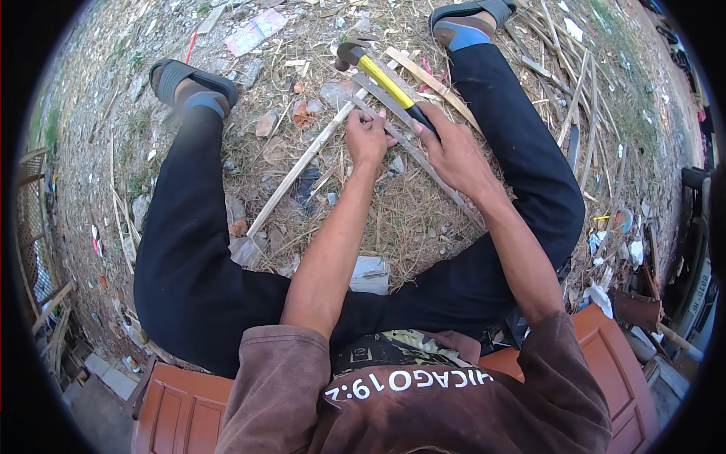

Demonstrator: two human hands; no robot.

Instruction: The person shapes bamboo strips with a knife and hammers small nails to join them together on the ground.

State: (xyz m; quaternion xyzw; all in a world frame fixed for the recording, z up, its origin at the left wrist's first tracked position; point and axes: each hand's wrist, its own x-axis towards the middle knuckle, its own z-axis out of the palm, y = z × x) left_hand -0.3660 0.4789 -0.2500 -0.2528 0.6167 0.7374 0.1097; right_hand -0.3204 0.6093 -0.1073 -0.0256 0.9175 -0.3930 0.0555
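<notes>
A claw hammer (380,76) with a yellow and black handle is gripped in my right hand (452,153), its metal head pointing away from me. My left hand (367,138) is closed, its fingertips pinching a thin grey wooden strip (454,196) that slants down to the right under my right hand. A paler wooden strip (302,163) lies on the left side, running from near the hammer head toward my left thigh. Both strips meet or cross just beyond my left hand. Whether a nail is between my left fingertips is too small to tell.
My legs in black trousers spread on both sides over ground (408,242) littered with straw and stones. Loose wooden slats (576,98) lie at the right. A pale block (370,274) sits before me. Beneath me is a reddish-brown panelled board (185,408).
</notes>
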